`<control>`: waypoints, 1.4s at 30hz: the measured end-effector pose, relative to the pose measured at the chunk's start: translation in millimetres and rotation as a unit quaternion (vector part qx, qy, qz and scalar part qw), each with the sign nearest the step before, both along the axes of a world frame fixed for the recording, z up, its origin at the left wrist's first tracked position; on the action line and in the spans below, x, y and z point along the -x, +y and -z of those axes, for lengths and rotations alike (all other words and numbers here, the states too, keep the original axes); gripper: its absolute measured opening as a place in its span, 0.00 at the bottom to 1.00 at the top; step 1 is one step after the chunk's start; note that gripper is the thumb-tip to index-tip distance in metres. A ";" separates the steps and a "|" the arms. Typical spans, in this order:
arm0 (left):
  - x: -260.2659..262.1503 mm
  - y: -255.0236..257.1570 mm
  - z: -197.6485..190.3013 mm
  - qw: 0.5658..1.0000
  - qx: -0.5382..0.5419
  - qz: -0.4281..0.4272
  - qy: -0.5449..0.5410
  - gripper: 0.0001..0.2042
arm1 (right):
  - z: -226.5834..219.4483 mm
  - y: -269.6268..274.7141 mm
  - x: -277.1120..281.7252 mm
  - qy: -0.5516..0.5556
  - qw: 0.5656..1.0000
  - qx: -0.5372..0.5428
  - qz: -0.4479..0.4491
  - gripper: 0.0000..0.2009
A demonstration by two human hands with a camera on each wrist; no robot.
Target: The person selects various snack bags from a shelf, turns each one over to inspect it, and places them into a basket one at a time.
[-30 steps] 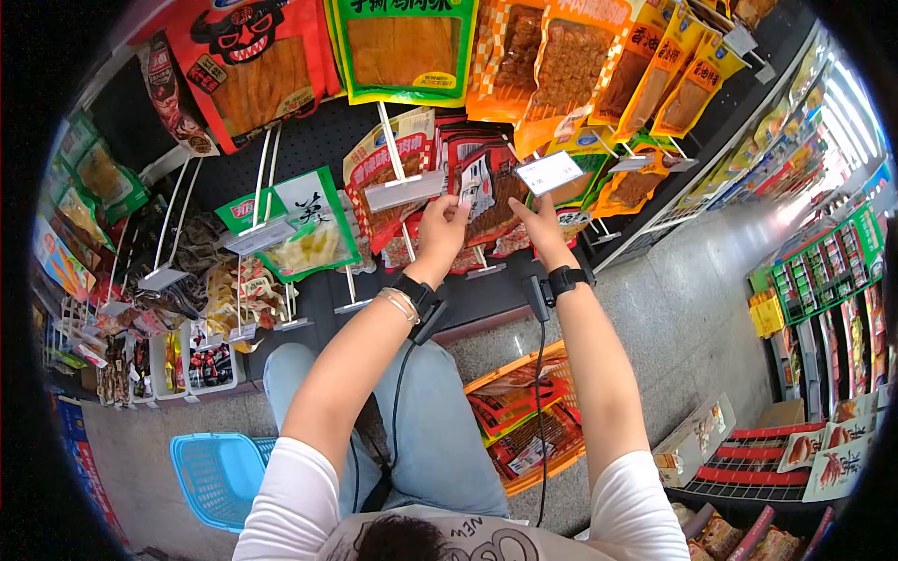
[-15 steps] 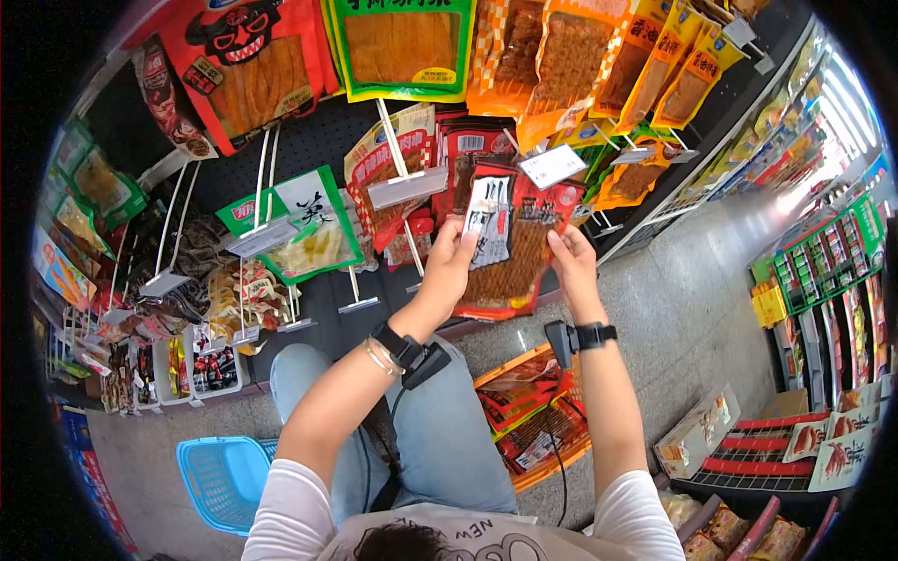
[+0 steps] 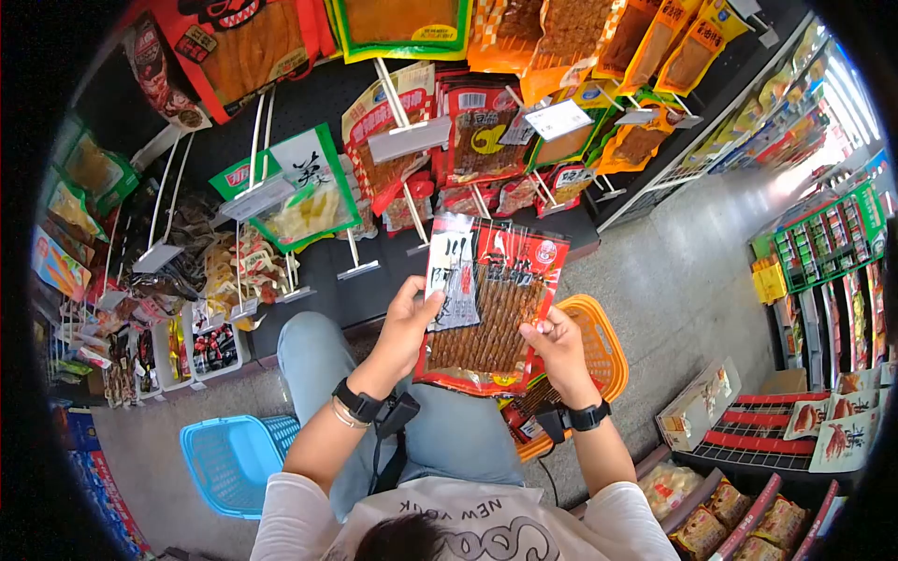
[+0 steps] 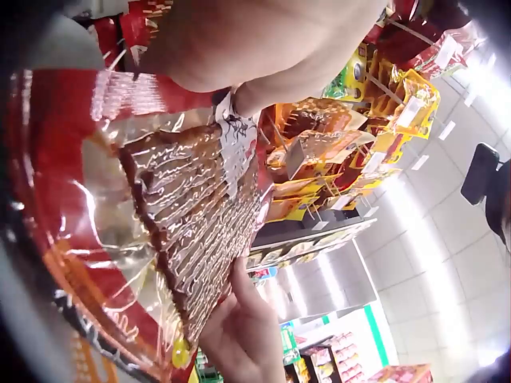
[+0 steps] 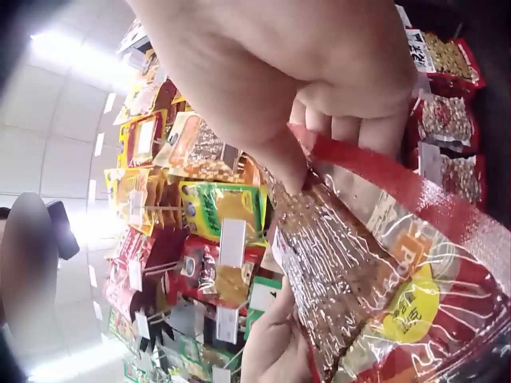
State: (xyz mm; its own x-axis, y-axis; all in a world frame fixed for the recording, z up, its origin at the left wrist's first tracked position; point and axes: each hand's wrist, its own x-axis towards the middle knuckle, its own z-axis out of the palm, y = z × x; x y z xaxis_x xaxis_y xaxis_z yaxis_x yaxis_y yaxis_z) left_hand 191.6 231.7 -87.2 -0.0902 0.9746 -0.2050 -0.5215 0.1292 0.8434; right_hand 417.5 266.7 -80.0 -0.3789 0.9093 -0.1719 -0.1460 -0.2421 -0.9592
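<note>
A flat red-edged snack packet (image 3: pixel 496 327) with brown ridged food behind a clear window is held up over the lap. My left hand (image 3: pixel 405 327) pinches its left edge, thumb on the white label with black characters. On the opposite edge, my right hand (image 3: pixel 559 351) grips it, thumb on the front and fingers behind. In the left wrist view the packet (image 4: pixel 192 207) spreads out below the left hand (image 4: pixel 271 40). The right wrist view shows the right hand's (image 5: pixel 295 72) fingers behind the packet (image 5: pixel 335 255).
An orange basket (image 3: pixel 613 351) holding similar packets stands on the floor beyond the right hand. To the left sits a blue basket (image 3: pixel 220 467). Ahead, hooks with price tags (image 3: pixel 409 140) carry hanging packets (image 3: pixel 482 131). A white bin (image 3: pixel 201 351) stands at lower left.
Both hands were up at the hanging packets, then took hold of one red packet. It has been drawn away from the rack, down and toward the body, over the lap.
</note>
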 end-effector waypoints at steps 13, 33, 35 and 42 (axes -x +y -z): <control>35.2 -51.3 -1.5 0.998 0.043 0.043 -0.016 0.12 | -8.3 -31.1 37.5 0.018 0.998 0.009 -0.051 0.14; 24.8 -73.0 -22.3 0.789 -0.182 -0.012 0.586 0.50 | -16.3 -66.5 77.8 0.021 0.996 -0.076 0.032 0.12; 3.8 -80.1 -25.3 0.804 -0.190 0.061 0.561 0.58 | -22.1 -74.9 83.9 0.034 0.996 -0.079 0.006 0.14; 12.2 -70.4 -31.7 0.959 -0.121 0.114 0.229 0.34 | -29.5 -82.2 70.4 -0.050 0.969 -0.223 -0.090 0.24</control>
